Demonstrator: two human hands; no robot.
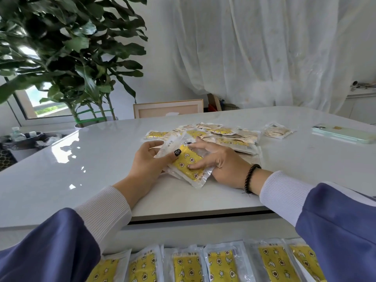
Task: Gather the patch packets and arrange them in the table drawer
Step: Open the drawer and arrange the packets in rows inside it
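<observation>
Done: six clear plastic packets with yellow patches (221, 265) lie lined up in the open white drawer (183, 231).
Left: a messy pile of packets (227, 135) on the shiny white table (91, 159).
Hands: left hand (150, 161) pinches a small stack of packets (188, 163); right hand (221, 163) rests flat on it.

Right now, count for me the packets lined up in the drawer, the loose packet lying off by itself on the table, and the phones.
Packets in the drawer row: 6 visible, the ends partly hidden by the sleeves
Lone packet apart from the pile: 1
Phone: 1
Total: 8
</observation>
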